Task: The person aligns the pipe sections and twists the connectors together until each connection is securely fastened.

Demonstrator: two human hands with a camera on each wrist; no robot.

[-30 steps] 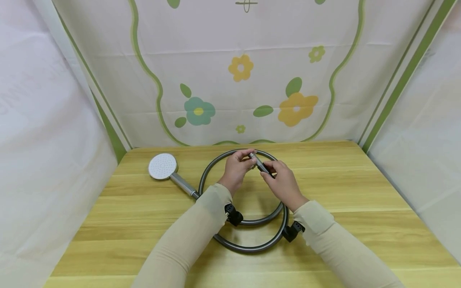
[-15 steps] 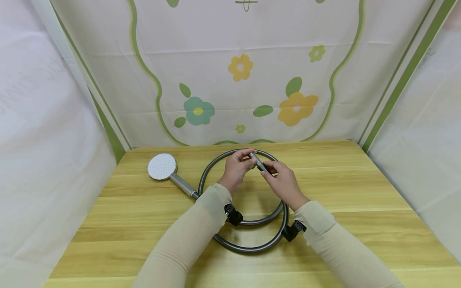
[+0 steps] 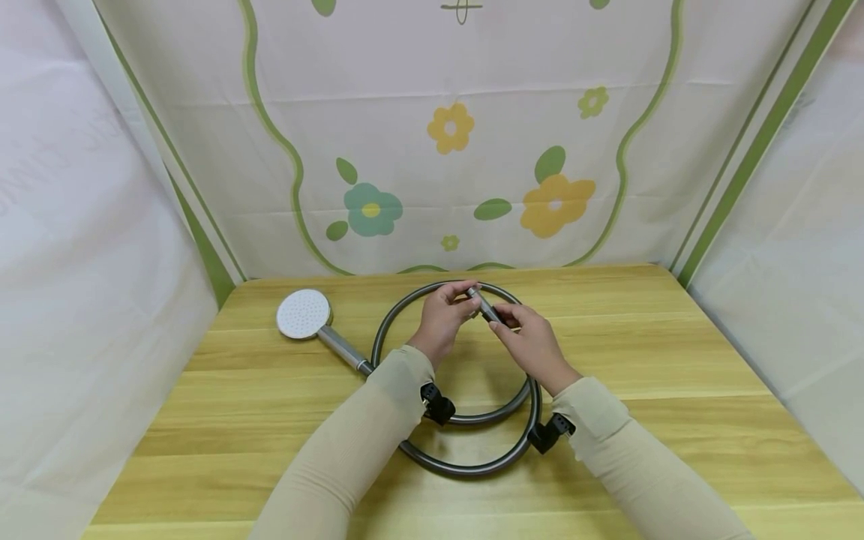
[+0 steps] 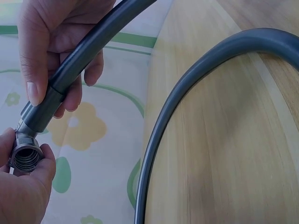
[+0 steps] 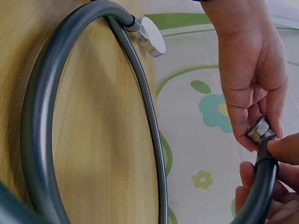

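Note:
A grey shower hose (image 3: 472, 471) lies in loops on the wooden table, joined at the left to the handle of a hand shower (image 3: 304, 314) with a white spray face. My left hand (image 3: 442, 321) pinches the shiny threaded nut (image 4: 26, 157) at the hose's free end, its round opening facing the left wrist camera. Just behind the nut, my right hand (image 3: 535, 343) grips the dark sleeve (image 4: 43, 110) of the hose between thumb and fingers. Both hands hold this end raised above the loops. In the right wrist view the nut (image 5: 259, 129) sits between the left fingertips.
Light wood grain covers the table (image 3: 675, 450). Behind it hangs a white cloth (image 3: 405, 75) printed with flowers, and similar white cloth walls stand at left and right. Black wrist cameras (image 3: 439, 403) hang under both sleeves, near the hose loops.

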